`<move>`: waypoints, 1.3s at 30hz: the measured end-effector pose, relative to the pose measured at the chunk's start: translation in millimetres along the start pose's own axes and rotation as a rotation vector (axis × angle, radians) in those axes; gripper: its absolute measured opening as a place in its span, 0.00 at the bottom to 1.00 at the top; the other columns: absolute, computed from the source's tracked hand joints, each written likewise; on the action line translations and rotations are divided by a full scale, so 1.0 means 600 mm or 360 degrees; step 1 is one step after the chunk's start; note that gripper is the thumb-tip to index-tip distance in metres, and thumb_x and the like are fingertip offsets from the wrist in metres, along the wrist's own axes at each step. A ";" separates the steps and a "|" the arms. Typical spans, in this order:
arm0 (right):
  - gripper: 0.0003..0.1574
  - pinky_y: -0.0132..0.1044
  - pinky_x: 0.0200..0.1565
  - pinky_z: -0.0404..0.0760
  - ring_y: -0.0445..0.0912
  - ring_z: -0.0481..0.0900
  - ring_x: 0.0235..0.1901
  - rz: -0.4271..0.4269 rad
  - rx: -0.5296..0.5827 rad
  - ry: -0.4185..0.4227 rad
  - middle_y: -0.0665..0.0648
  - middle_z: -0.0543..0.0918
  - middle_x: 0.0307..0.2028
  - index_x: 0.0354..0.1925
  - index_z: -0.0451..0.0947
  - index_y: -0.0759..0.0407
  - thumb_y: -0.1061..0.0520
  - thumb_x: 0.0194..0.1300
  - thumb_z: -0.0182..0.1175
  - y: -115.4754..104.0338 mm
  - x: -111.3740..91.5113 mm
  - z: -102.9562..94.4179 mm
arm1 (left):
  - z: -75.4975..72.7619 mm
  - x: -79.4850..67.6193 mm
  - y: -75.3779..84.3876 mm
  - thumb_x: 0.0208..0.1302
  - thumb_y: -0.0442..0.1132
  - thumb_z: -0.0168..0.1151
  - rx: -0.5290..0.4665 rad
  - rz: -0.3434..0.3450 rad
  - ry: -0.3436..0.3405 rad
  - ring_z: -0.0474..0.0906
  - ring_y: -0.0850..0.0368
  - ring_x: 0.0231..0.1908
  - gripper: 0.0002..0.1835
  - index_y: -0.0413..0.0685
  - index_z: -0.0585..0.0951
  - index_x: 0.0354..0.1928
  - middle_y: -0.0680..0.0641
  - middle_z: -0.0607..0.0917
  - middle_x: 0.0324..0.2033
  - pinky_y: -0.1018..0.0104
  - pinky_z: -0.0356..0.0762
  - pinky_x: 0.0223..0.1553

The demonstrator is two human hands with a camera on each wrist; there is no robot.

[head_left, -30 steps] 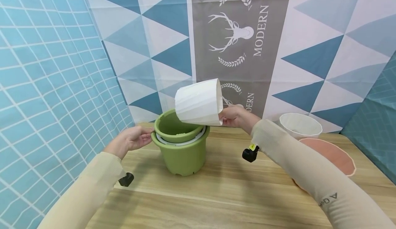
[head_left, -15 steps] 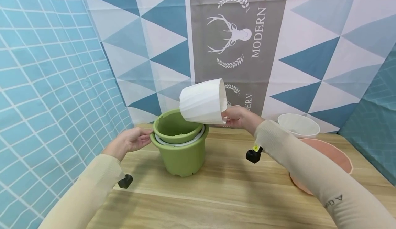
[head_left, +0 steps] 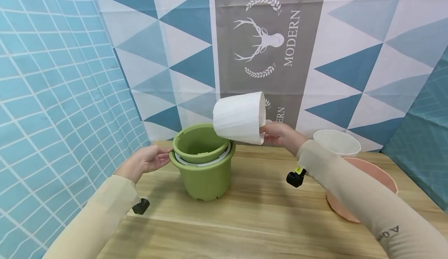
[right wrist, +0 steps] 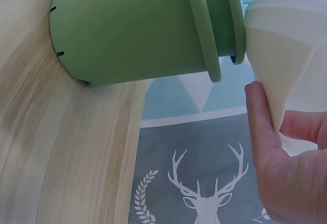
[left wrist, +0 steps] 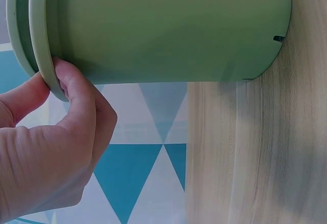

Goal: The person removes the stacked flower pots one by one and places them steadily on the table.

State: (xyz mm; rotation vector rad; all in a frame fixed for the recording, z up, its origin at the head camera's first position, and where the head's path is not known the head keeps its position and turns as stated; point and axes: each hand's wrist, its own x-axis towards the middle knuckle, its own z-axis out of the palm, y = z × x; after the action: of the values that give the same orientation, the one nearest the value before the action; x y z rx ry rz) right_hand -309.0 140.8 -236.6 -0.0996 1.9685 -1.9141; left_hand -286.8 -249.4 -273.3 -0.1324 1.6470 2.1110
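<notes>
A large green flower pot [head_left: 206, 183] stands on the table with a smaller green pot [head_left: 201, 158] nested in it. Between their rims shows a white ring [head_left: 213, 162]. My left hand [head_left: 148, 160] pinches the large pot's rim at its left side; in the left wrist view thumb and fingers [left wrist: 76, 83] meet on that rim. A white ribbed pot [head_left: 239, 119] is held tilted on its side by my right hand [head_left: 280, 134], its mouth facing right and its base over the right edge of the green pots. In the right wrist view the thumb is inside its wall.
On the right of the table stand another white pot [head_left: 337, 142] and an orange pot [head_left: 372, 171], partly hidden behind my right sleeve. Patterned cloth [head_left: 266, 56] hangs at the back, and blue checked cloth [head_left: 52, 95] rises at the left.
My right hand has drawn the white pot to the right, uncovering more of the inner green pot's mouth. My left hand has stayed on the rim.
</notes>
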 end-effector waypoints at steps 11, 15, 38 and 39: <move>0.36 0.34 0.62 0.79 0.46 0.71 0.53 -0.0013 -0.0120 0.0046 0.55 0.69 0.52 0.70 0.52 0.71 0.74 0.62 0.40 -0.001 -0.005 -0.016 | -0.002 0.000 0.003 0.71 0.29 0.49 0.0016 0.0008 -0.0012 0.82 0.63 0.34 0.05 0.41 0.74 0.38 0.47 0.82 0.32 0.78 0.85 0.42; 0.38 0.43 0.72 0.66 0.54 0.66 0.65 -0.0022 -0.0144 0.0039 0.63 0.64 0.63 0.71 0.51 0.70 0.74 0.63 0.41 -0.005 -0.007 -0.017 | -0.004 -0.002 0.004 0.71 0.29 0.49 0.0022 0.0019 -0.0003 0.82 0.63 0.35 0.03 0.40 0.72 0.42 0.47 0.81 0.33 0.78 0.85 0.43; 0.29 0.23 0.40 0.84 0.34 0.78 0.33 -0.0036 -0.0405 0.0114 0.43 0.78 0.31 0.64 0.60 0.74 0.65 0.69 0.53 0.000 -0.030 -0.061 | -0.001 0.002 -0.001 0.71 0.29 0.49 -0.0014 0.0012 0.0000 0.81 0.63 0.35 0.04 0.39 0.69 0.45 0.47 0.81 0.33 0.78 0.84 0.42; 0.29 0.23 0.39 0.84 0.34 0.79 0.32 -0.0034 -0.0417 0.0115 0.43 0.78 0.30 0.64 0.60 0.75 0.65 0.69 0.53 0.002 -0.031 -0.062 | -0.001 0.001 -0.001 0.71 0.29 0.48 -0.0014 0.0012 -0.0005 0.81 0.63 0.35 0.03 0.39 0.69 0.44 0.47 0.81 0.33 0.78 0.84 0.42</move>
State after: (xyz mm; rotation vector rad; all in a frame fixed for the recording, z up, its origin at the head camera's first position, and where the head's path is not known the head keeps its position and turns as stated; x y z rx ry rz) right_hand -303.8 181.9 -233.7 -0.1252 2.2673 -1.6843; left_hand -287.3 -249.4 -274.4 -0.1259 1.6386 2.1233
